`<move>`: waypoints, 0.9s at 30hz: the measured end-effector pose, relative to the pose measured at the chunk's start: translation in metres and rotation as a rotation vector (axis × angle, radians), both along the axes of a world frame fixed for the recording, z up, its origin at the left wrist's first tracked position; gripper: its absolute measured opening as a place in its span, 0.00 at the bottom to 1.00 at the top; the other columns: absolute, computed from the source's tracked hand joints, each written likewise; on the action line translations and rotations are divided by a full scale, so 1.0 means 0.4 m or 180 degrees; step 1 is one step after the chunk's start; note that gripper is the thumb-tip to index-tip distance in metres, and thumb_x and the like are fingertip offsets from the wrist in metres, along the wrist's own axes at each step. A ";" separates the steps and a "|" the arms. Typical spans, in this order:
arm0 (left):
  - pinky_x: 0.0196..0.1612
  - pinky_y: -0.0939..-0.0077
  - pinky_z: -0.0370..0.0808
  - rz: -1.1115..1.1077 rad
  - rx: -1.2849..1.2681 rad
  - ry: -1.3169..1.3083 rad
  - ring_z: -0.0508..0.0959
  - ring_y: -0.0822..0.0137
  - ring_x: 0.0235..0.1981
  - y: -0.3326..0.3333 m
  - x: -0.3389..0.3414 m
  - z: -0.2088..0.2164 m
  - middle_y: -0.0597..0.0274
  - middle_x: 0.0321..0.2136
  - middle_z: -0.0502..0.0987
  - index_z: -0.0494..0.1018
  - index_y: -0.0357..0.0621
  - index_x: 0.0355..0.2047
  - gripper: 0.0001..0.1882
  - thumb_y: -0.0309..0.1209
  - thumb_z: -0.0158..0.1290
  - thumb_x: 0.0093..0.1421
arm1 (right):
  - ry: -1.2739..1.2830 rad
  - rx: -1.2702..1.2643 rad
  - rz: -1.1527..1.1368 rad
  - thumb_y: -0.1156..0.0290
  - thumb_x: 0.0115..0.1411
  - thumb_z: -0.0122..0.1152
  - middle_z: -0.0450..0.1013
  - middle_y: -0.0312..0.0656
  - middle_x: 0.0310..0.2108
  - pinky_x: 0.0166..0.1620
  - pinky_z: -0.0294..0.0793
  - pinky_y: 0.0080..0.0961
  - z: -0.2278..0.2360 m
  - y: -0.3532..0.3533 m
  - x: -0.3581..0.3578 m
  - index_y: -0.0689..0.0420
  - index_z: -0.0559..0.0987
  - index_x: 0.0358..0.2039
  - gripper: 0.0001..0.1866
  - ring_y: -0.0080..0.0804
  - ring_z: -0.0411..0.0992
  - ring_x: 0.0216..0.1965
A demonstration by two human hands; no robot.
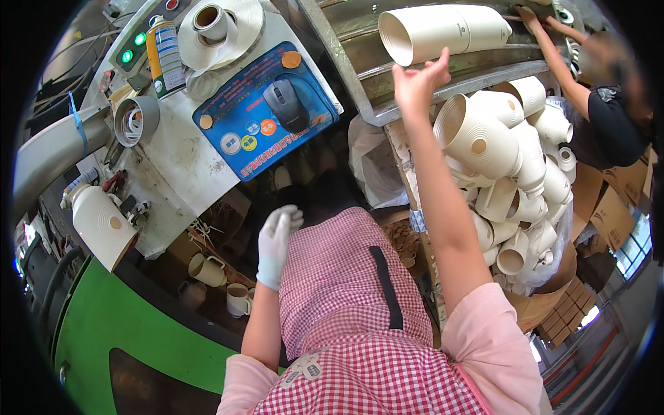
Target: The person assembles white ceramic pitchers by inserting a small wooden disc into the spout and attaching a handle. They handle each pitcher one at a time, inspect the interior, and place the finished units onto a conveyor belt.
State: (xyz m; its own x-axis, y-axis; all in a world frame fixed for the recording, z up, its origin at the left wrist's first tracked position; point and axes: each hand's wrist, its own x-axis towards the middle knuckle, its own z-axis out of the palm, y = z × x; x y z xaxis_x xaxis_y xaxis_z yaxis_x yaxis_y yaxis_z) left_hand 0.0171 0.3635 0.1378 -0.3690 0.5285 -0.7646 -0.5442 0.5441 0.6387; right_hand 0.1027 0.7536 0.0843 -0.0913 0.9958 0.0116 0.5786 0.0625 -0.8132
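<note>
Cream plastic pipe fitting [443, 31] on the rack meets my bare right hand [418, 81], fingers spread; my gloved left hand [277, 242] hangs loosely open.

The white bench [176, 149] carries a blue mouse pad [242, 131] near its right edge, with a grey mouse [286, 104] on it. A roll of white tape [220, 28] lies at the far edge, with a spray can [166, 55] just beside it on the left. A grey pipe ring [136, 120] sits at the left edge.

The metal rack [387, 66] to the right carries a cream pipe [443, 31] lying across its rails.
</note>
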 end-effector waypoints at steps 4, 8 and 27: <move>0.54 0.57 0.77 -0.2320 -0.1281 0.1746 0.79 0.46 0.51 -0.199 0.042 0.033 0.46 0.48 0.79 0.76 0.38 0.51 0.21 0.40 0.60 0.64 | 0.0176 -0.0965 0.1770 0.72 0.62 0.66 0.76 0.42 0.42 0.40 0.76 0.30 0.155 -0.345 0.173 0.56 0.75 0.49 0.15 0.36 0.75 0.36; 0.53 0.53 0.77 -0.3098 -0.1750 0.1125 0.78 0.45 0.51 -0.350 0.081 0.081 0.46 0.48 0.77 0.77 0.40 0.49 0.28 0.48 0.66 0.57 | -0.1446 -0.2407 0.1399 0.69 0.62 0.67 0.77 0.42 0.39 0.40 0.77 0.34 0.259 -0.508 0.361 0.54 0.78 0.42 0.10 0.41 0.77 0.41; 0.47 0.65 0.78 -0.2675 -0.0587 0.1500 0.82 0.53 0.44 -0.238 0.070 0.005 0.50 0.44 0.81 0.79 0.39 0.47 0.13 0.33 0.56 0.67 | -0.3392 0.0884 0.3464 0.78 0.53 0.62 0.74 0.41 0.31 0.46 0.73 0.38 0.648 -0.041 0.377 0.56 0.84 0.35 0.09 0.41 0.74 0.41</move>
State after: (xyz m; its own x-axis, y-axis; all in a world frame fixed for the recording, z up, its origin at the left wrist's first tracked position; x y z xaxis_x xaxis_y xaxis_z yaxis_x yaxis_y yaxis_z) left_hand 0.0452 0.2682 0.1399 -0.2160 0.6456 -0.7325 0.3548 0.7508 0.5571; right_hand 0.2535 0.7371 0.3434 -0.8314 0.4229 -0.3605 0.4393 0.8975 0.0398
